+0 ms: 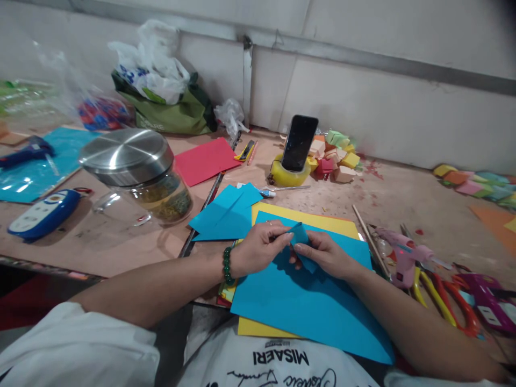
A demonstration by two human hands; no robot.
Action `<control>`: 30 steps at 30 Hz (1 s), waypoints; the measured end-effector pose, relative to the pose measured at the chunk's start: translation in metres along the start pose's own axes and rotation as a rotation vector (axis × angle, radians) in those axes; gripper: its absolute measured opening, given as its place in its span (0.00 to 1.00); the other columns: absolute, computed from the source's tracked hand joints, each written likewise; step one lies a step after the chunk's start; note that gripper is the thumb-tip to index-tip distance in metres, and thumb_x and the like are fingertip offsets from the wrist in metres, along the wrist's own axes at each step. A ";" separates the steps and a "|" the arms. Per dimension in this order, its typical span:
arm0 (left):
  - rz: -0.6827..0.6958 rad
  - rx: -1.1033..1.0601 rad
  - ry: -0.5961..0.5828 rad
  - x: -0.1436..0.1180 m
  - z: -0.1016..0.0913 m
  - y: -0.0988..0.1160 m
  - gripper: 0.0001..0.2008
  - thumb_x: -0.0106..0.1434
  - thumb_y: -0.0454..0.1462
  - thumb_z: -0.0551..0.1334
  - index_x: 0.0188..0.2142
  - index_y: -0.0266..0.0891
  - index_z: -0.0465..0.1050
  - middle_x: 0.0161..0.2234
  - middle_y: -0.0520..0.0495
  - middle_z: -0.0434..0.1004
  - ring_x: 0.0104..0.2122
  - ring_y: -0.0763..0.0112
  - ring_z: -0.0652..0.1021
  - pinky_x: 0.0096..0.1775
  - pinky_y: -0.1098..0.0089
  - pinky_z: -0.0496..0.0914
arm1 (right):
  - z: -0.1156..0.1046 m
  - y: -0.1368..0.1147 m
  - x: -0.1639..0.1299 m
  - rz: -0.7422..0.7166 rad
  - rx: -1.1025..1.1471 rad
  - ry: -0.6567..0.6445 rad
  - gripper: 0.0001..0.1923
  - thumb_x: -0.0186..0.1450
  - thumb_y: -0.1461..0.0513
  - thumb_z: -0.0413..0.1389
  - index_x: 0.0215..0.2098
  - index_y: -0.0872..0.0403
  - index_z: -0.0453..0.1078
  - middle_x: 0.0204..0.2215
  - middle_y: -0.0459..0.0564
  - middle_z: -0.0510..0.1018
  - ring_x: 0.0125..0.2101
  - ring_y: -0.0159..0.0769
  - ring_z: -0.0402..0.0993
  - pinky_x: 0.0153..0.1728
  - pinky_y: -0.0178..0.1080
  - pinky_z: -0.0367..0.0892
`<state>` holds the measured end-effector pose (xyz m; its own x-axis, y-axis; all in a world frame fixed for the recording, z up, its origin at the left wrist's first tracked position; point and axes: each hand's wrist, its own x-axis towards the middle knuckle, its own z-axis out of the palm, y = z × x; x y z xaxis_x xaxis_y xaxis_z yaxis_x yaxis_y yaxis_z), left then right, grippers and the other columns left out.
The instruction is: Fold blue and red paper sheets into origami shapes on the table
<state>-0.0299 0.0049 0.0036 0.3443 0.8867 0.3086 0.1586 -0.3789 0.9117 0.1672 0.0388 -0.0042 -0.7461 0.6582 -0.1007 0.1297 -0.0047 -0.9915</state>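
Observation:
A small folded piece of blue paper [300, 235] is held up between my two hands. My left hand [264, 247], with a green bead bracelet at the wrist, pinches its left edge. From the other side, my right hand [322, 253] grips it with the thumb in front and fingers behind. Both hands hover over a large blue sheet [290, 301], which lies on yellow sheets [322, 215] at the table's front edge. Left of these, several cut blue pieces [228, 212] overlap one another. The paper's lower part is partly covered by my fingers.
A lidded glass mug [161, 199] stands left, beside red paper [207, 160]. Behind the sheets, a phone [299, 142] leans on a yellow tape roll [290, 174] near folded paper blocks [336, 156]. At right lie a pink glue gun [405, 255], orange-handled scissors [459, 303] and a wooden stick [371, 242].

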 end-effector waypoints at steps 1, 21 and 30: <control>0.026 0.009 0.001 0.000 0.000 0.001 0.21 0.70 0.40 0.53 0.22 0.37 0.69 0.21 0.50 0.71 0.27 0.73 0.70 0.32 0.72 0.67 | 0.000 0.000 0.000 -0.019 -0.029 0.007 0.17 0.65 0.48 0.56 0.34 0.54 0.71 0.25 0.46 0.77 0.24 0.30 0.73 0.27 0.34 0.69; 0.364 0.336 0.078 -0.011 0.005 -0.007 0.14 0.71 0.35 0.53 0.48 0.35 0.74 0.31 0.46 0.76 0.31 0.72 0.75 0.33 0.72 0.70 | 0.013 -0.008 -0.008 -0.448 -0.366 0.552 0.07 0.62 0.59 0.61 0.28 0.51 0.72 0.24 0.45 0.73 0.23 0.30 0.66 0.22 0.35 0.63; 0.409 0.359 0.037 -0.012 0.005 -0.006 0.14 0.71 0.33 0.52 0.52 0.35 0.71 0.33 0.45 0.74 0.33 0.71 0.75 0.35 0.70 0.71 | 0.015 -0.010 -0.009 -0.516 -0.333 0.540 0.05 0.62 0.58 0.62 0.30 0.50 0.76 0.23 0.46 0.76 0.24 0.32 0.70 0.24 0.37 0.67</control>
<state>-0.0306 -0.0042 -0.0071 0.4127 0.6541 0.6339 0.3263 -0.7559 0.5676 0.1629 0.0215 0.0056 -0.3584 0.7888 0.4994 0.1071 0.5661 -0.8173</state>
